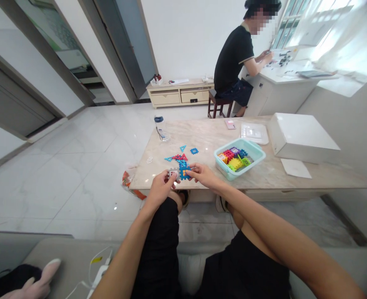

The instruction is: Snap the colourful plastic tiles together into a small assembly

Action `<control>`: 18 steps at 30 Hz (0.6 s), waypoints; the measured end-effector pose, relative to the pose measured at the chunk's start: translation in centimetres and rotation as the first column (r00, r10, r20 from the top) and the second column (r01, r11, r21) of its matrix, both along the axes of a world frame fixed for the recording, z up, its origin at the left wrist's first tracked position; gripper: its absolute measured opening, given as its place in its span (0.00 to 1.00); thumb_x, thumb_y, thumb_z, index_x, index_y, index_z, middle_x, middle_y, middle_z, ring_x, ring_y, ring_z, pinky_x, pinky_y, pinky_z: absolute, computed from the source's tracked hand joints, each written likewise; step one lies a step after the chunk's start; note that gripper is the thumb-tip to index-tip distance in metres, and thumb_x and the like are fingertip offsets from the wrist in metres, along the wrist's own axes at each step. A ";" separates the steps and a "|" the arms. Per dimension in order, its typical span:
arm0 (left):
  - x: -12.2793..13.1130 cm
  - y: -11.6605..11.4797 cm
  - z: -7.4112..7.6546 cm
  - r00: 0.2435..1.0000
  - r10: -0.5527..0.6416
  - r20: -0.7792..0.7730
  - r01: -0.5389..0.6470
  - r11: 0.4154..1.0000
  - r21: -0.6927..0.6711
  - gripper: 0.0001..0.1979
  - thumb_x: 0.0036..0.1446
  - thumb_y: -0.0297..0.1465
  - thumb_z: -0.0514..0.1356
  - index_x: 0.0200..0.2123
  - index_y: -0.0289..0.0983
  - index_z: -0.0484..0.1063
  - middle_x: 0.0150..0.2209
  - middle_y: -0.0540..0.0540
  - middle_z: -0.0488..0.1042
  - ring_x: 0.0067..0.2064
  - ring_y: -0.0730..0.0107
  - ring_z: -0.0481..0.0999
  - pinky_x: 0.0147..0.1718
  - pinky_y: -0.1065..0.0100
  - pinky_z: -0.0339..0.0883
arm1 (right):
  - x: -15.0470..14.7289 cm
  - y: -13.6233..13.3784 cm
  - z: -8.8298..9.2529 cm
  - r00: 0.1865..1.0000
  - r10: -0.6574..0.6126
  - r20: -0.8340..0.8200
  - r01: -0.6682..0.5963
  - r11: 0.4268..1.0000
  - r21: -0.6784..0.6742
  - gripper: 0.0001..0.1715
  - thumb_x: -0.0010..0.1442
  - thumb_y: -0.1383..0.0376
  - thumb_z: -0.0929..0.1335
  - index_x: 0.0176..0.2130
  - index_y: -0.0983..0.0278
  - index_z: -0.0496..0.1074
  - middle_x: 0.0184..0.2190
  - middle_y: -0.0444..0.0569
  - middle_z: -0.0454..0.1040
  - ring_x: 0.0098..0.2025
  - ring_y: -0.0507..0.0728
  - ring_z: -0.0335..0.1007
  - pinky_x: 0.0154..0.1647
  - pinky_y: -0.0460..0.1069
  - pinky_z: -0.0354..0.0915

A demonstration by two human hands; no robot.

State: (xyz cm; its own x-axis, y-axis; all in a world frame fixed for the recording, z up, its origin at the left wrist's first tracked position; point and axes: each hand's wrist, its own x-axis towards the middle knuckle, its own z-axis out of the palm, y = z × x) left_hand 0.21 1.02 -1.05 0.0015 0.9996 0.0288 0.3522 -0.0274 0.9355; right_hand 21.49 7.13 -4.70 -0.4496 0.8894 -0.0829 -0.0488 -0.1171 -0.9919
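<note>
Between my two hands, above the table's front edge, are two square interlocking plastic tiles held side by side. My left hand (162,185) is closed on the grey tile (172,173), which has a pattern in its middle. The blue tile (183,173) with an orange window is pinched in my right hand (203,174). Their toothed edges meet, but I cannot tell whether they are locked together. Just beyond lie red pieces (181,157), light-blue pieces (183,148) and a separate blue square tile (194,151).
A mint plastic basket (231,174) of colourful tiles stands to the right, near a clear lid (254,133) and a white box (306,135). A water bottle (161,129) stands at the table's left edge. A person (233,58) sits on a stool at another desk.
</note>
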 end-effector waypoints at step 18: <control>0.9 -0.1 -0.3 0.996 -0.072 0.055 0.072 0.997 -0.006 0.18 0.67 0.47 0.63 0.40 0.36 0.74 0.33 0.42 0.83 0.27 0.69 0.78 0.28 0.68 0.70 | 0.5 -0.2 -0.7 0.992 0.125 0.037 -0.123 0.992 -0.038 0.20 0.65 0.58 0.73 0.55 0.58 0.75 0.39 0.48 0.82 0.40 0.57 0.78 0.32 0.48 0.67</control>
